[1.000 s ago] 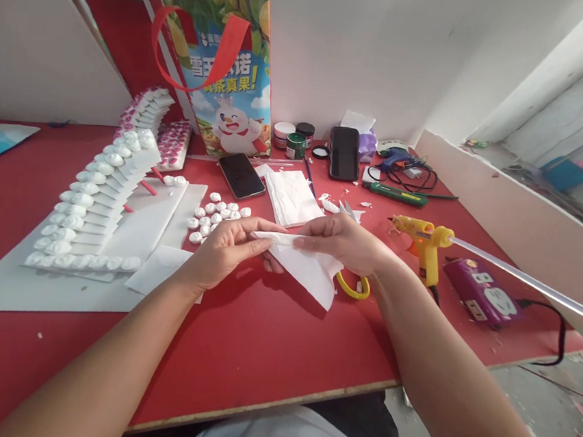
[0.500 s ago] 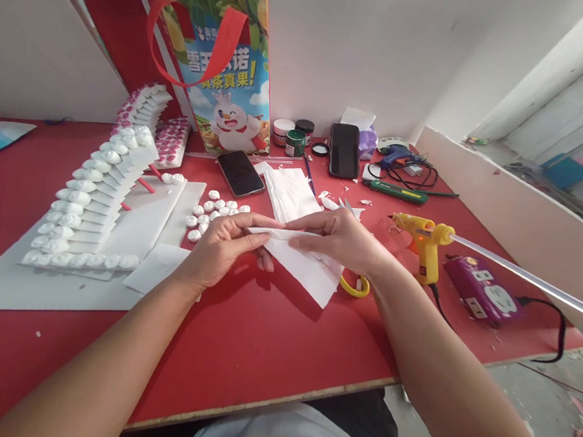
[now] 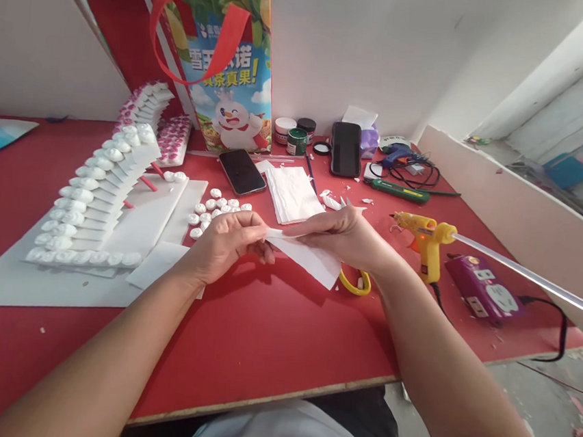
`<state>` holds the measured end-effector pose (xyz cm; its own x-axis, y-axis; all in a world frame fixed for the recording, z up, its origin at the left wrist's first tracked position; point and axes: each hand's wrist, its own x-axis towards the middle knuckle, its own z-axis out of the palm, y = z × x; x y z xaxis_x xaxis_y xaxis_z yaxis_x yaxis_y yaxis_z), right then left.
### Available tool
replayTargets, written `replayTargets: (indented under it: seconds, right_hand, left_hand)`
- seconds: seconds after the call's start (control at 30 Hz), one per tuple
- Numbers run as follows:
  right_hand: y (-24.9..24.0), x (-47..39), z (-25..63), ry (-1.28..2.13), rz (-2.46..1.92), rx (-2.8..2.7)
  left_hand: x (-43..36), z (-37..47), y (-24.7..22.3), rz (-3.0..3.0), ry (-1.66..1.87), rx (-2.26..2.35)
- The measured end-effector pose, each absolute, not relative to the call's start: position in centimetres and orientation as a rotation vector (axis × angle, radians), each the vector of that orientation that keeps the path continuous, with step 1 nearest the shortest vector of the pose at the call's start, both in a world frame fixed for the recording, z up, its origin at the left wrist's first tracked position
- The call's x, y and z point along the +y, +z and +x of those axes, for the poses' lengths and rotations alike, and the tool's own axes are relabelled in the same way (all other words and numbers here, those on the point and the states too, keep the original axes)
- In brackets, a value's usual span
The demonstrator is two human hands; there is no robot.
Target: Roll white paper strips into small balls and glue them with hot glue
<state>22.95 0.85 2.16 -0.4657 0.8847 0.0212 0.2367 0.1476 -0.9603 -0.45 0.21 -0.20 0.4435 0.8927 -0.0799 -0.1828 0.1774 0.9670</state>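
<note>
A thin white sheet of paper [image 3: 313, 260], folded along its upper edge, is held above the red table between both hands. My left hand [image 3: 230, 240] pinches the fold's left end between thumb and fingers. On the other end, my right hand [image 3: 338, 235] has its thumb and fingers pressed along the fold. Behind them lies a stack of white tissue sheets [image 3: 291, 192]. Several small white rosettes [image 3: 214, 203] sit beyond my left hand. Under my right wrist, yellow-handled scissors [image 3: 356, 283] lie partly hidden.
A curved white piece edged with rosettes [image 3: 93, 189] stands on white boards at left. To the right are a yellow glue gun [image 3: 426, 242] with a long glue stick and a purple power socket [image 3: 486, 285]. A phone [image 3: 243, 172], paint jars [image 3: 297, 141] and a gift bag [image 3: 223, 68] stand behind.
The upper edge of the paper has been folded over further, and less of the sheet hangs down. My left fingers have curled in more tightly at its end.
</note>
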Motion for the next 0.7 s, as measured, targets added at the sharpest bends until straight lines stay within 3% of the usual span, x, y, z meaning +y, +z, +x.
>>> replayTargets:
  seconds: [0.23,0.4,0.53,0.63,0.7]
  right_hand:
    - [3.3,0.7,23.9,1.175,-1.036,-1.948]
    - [5.2,1.1,26.0,1.156,-1.067,-1.486]
    - [4.4,1.1,24.3,1.541,-1.060,-1.173]
    - [3.4,0.4,21.9,1.989,-1.013,-1.258]
    - [3.3,-0.2,20.7,2.102,-0.957,-1.439]
  left_hand:
    - [0.8,-1.1,-0.4,1.281,0.969,0.928]
    - [1.1,-2.6,0.7,1.375,1.067,0.866]
    - [0.1,-1.9,1.3,1.454,0.826,0.768]
    - [-0.5,-1.1,1.2,1.523,0.743,0.771]
    - [-0.6,-0.8,1.0,1.550,0.755,0.795]
